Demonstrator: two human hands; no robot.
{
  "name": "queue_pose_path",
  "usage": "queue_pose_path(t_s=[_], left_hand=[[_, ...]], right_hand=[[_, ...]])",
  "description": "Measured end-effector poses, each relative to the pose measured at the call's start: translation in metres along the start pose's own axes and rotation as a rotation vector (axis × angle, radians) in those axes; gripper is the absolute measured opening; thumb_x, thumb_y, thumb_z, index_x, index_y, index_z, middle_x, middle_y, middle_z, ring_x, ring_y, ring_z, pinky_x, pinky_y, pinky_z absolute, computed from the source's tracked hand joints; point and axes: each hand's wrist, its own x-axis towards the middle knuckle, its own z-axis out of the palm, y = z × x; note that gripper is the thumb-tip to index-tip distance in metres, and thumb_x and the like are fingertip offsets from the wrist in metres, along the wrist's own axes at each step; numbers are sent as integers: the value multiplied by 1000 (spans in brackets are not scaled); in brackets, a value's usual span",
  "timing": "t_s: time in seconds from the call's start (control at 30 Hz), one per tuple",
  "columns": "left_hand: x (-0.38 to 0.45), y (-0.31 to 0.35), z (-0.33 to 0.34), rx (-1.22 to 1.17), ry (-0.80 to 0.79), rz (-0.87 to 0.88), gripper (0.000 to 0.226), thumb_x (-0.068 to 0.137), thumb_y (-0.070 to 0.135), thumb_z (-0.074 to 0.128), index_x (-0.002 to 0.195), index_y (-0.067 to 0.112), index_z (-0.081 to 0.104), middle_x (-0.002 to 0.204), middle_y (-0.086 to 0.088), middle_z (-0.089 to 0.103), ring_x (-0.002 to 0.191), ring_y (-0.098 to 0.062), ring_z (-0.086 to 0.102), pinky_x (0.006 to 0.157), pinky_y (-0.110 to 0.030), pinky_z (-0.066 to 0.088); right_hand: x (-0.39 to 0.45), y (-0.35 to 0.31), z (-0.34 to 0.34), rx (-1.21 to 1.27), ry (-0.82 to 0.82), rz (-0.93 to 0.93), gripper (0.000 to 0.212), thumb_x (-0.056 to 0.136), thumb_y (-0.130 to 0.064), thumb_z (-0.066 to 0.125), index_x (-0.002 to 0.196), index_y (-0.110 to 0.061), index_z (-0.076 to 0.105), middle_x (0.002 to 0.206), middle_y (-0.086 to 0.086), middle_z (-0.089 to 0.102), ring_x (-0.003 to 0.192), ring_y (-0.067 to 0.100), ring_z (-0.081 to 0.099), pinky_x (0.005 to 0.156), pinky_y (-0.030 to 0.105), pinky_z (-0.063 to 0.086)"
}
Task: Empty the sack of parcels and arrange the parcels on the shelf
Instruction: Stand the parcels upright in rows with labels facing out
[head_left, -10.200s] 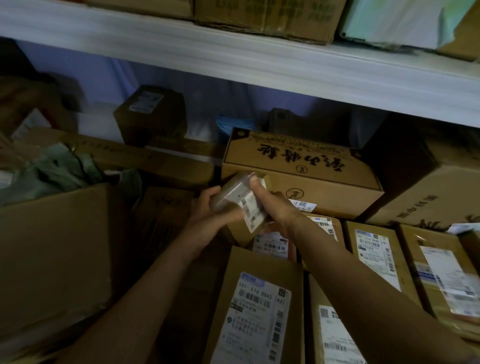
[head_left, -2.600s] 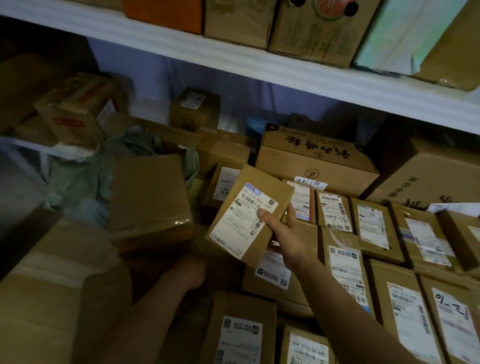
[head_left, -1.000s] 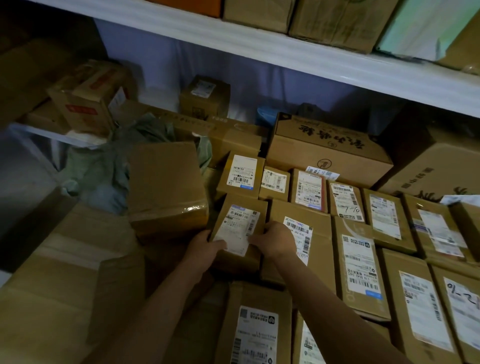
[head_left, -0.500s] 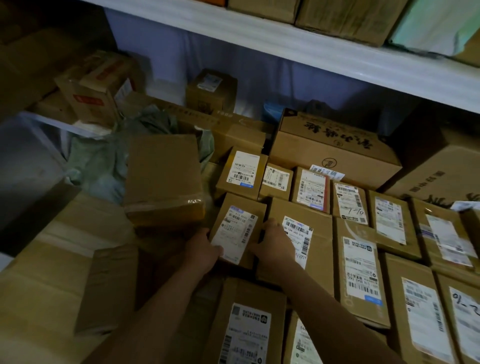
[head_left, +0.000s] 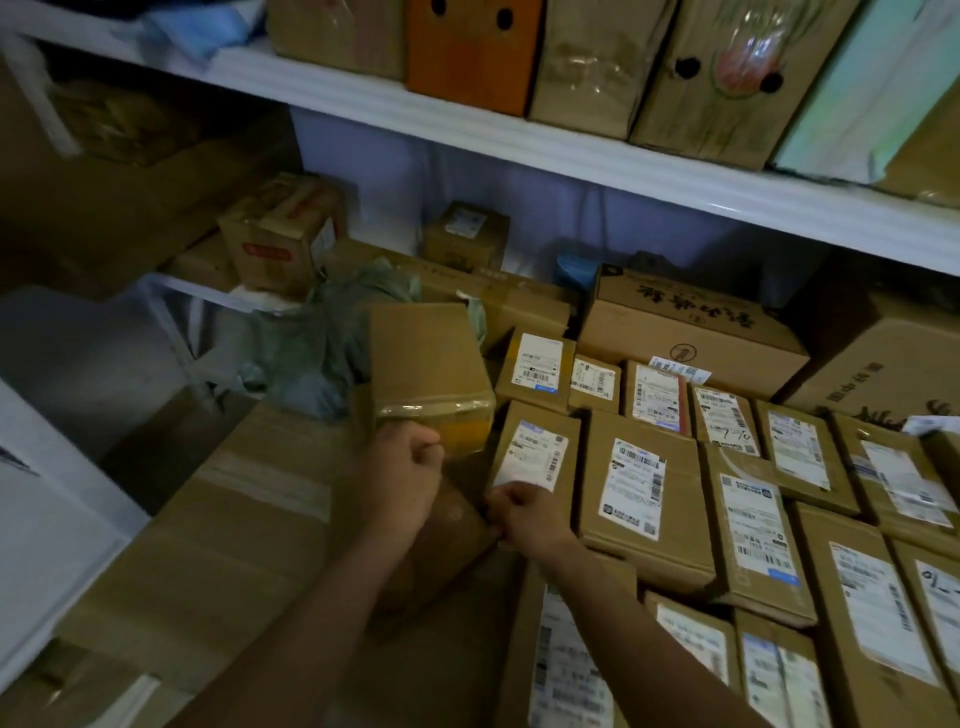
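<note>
A small brown parcel with a white label (head_left: 537, 449) lies among rows of labelled parcels (head_left: 748, 514) on the lower shelf level. My right hand (head_left: 524, 517) is at its near edge, with the fingers curled and pinching its lower left corner. My left hand (head_left: 405, 480) is curled into a loose fist left of that parcel, knuckles against the front of a bigger taped brown box (head_left: 426, 364), and holds nothing I can see. The crumpled green sack (head_left: 322, 343) lies behind and left of that box.
A white shelf board (head_left: 571, 150) runs overhead, carrying an orange box (head_left: 472, 57) and several cartons. A large printed carton (head_left: 691, 332) stands behind the parcel rows. Big flat cartons (head_left: 234, 545) fill the near left, and more boxes (head_left: 280, 244) sit at the back left.
My left hand has come off the small parcel's left side and moved left under the taped box. My right hand stays at the parcel's near edge. The view has tilted up and left.
</note>
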Motion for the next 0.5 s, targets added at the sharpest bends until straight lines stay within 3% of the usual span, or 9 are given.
queue_pose_path(t_s=[0.07, 0.13, 0.2, 0.27, 0.37, 0.43, 0.5], left_hand=[[-4, -13, -21, 43, 204, 8, 18, 84, 17, 66, 102, 14, 63, 108, -6, 57, 106, -23, 54, 83, -29, 42], [-5, -32, -34, 117, 250, -139, 34, 84, 25, 67, 110, 4, 61, 117, -12, 55, 115, -31, 48, 92, -36, 40], [-5, -54, -40, 195, 74, -321, 59, 84, 44, 63, 120, -3, 57, 128, -20, 53, 120, -36, 48, 99, -41, 43], [-10, -70, -43, 32, -106, -446, 69, 83, 48, 62, 130, 0, 50, 133, -21, 51, 123, -37, 48, 100, -40, 43], [-27, -81, -42, -393, -305, -567, 59, 83, 38, 67, 131, 9, 48, 131, -12, 54, 117, -35, 54, 97, -43, 46], [-33, -86, -41, -463, -344, -554, 50, 86, 30, 65, 130, 12, 51, 128, -13, 58, 111, -33, 57, 96, -46, 48], [-36, -85, -42, -526, -340, -541, 43, 91, 23, 59, 132, 14, 49, 129, -14, 57, 112, -32, 56, 90, -41, 48]], right_hand=[[-9, 0, 23, -11, -64, 28, 27, 97, -34, 48, 113, -18, 63, 105, 4, 64, 105, 23, 60, 97, 40, 50], [-17, 0, 42, 6, -81, 33, 30, 98, -37, 44, 113, -18, 61, 99, 0, 63, 99, 19, 59, 91, 34, 49], [-25, -1, 57, 79, -77, 51, 35, 99, -38, 41, 118, -15, 59, 101, 1, 62, 95, 17, 58, 82, 30, 47], [-34, -1, 67, 132, -71, 49, 40, 99, -41, 39, 127, -16, 52, 120, 7, 59, 107, 21, 58, 89, 32, 48], [-48, -1, 76, 233, -109, 64, 41, 98, -47, 36, 128, -21, 46, 132, 9, 53, 117, 26, 54, 103, 43, 42], [-56, -3, 78, 258, -106, 90, 38, 98, -50, 35, 124, -25, 46, 130, 7, 54, 119, 27, 52, 108, 47, 38], [-58, -3, 77, 276, -86, 105, 41, 97, -49, 37, 128, -25, 48, 127, 5, 56, 116, 24, 53, 108, 46, 37]])
